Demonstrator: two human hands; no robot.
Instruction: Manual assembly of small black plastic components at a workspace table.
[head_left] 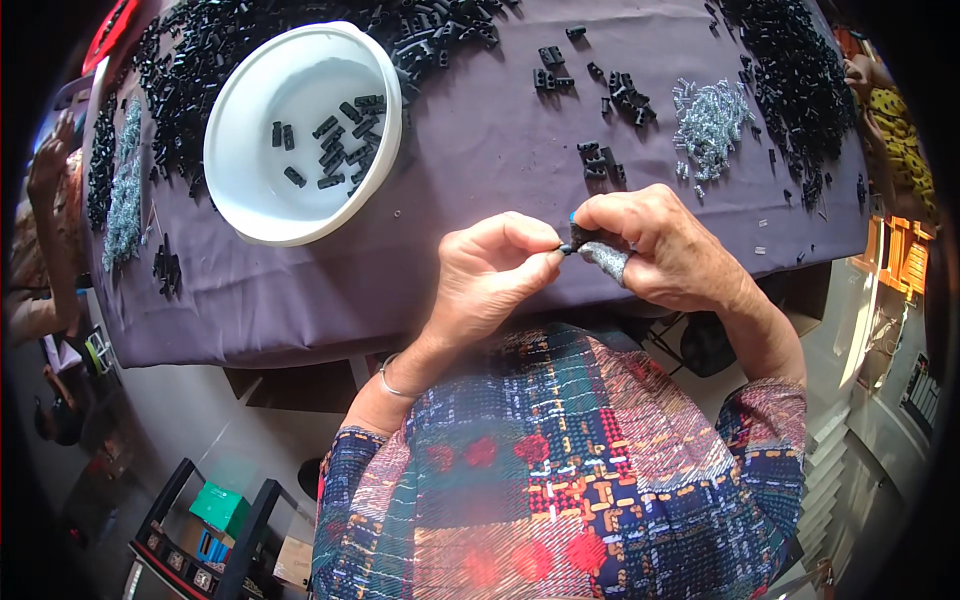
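My left hand (492,272) pinches one end of a small black plastic part (566,249) between thumb and forefinger, just past the table's near edge. My right hand (668,248) closes around the other end of it, and its fingers hide most of the part. A grey wrap (606,262) covers my right thumb, and a bit of blue shows at the forefinger tip. Beyond the right hand stands a small group of black plastic pieces (598,163). A white bowl (262,95), up and left of my left hand, contains several black pieces (332,150).
Purple cloth (480,150) covers the table. Black parts (190,60) are heaped at the far left, with another heap (795,85) at right. Small silvery pieces (710,125) lie at right, more (124,220) at left. Other people's arms (45,190) show at both sides.
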